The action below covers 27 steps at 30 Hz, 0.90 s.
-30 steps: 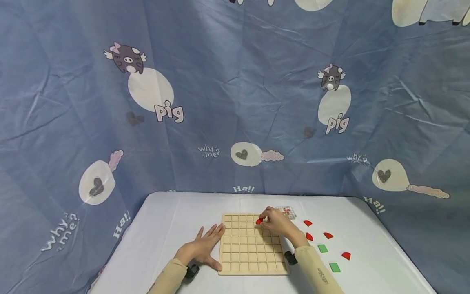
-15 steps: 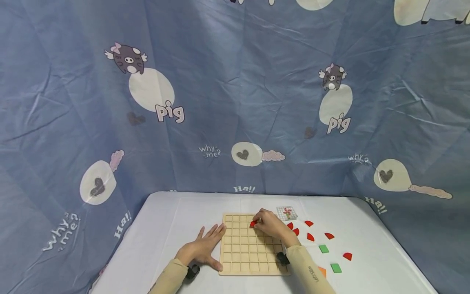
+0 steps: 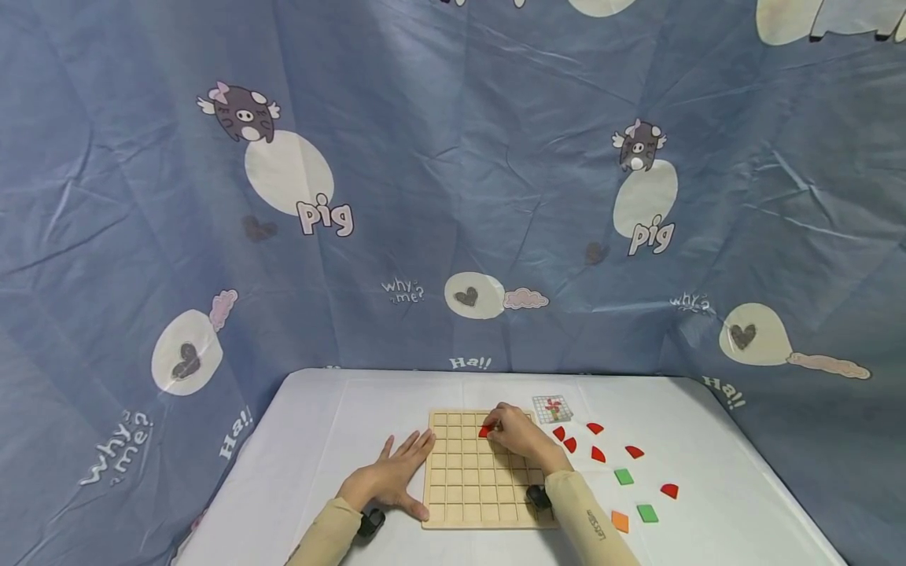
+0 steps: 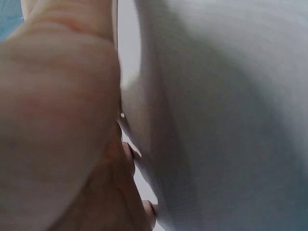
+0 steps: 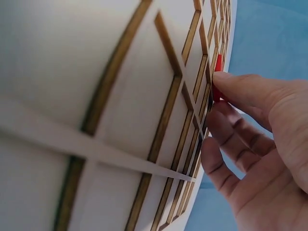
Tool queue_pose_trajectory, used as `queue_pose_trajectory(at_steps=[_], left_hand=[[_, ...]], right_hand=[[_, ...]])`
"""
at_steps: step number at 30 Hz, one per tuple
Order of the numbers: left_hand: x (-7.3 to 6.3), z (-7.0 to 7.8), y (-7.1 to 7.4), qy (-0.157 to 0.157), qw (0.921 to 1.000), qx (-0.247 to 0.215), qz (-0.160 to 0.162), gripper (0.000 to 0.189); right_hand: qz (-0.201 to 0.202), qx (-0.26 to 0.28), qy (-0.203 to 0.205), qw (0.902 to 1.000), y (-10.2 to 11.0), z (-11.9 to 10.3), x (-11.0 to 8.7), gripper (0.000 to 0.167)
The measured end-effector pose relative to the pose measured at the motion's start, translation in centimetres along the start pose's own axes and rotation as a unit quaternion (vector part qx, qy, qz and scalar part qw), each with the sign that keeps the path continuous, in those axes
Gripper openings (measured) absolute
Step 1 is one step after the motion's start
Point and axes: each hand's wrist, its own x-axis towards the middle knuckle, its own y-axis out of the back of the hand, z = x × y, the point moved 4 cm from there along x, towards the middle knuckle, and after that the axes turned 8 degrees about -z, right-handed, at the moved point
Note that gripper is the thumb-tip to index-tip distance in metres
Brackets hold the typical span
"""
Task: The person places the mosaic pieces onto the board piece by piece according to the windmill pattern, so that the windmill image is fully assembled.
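Grip: right hand (image 3: 517, 432) pinches red piece (image 3: 484, 432), wooden board (image 3: 488, 526) just beneath; seating in a cell unclear. Piece probably light, stiff, smooth; best taken by its edges. Left hand (image 3: 391, 476), spread, left of grip. Versus one second ago: grip farther left; orange square (image 3: 620, 522) now visible, right and nearer the person.

Head cam's looking forward and down from the near side of the table (image 3: 715, 511), sitting far enough back that it's catching the left hand (image 3: 388, 478), the right hand (image 3: 522, 431), the grid board (image 3: 488, 478) and the blue curtain (image 3: 396, 157) behind. Left wrist cam's sitting super close, so that hand and a pale surface (image 4: 236, 120) are basically filling it. Right wrist cam's peering low across the board toward the fingertips (image 5: 211, 147). Head and right wrist are both showing board, right hand and red piece (image 3: 484, 432).
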Motion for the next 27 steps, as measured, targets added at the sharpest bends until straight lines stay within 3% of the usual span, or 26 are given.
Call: queue_pose_trajectory(at_steps=[8,27], left_hand=[[-0.27,0.2,0.22,-0.003,1.0,-0.004,-0.004,0.133],[-0.04,0.25,0.17,0.0,1.0,0.001,-0.004,0.134]], right_hand=[[0.002,0.031,-0.001,0.9995,-0.07,0.09,0.14,0.015],[0.016,0.018,0.005,0.9997,-0.04,-0.03,0.11,0.01]])
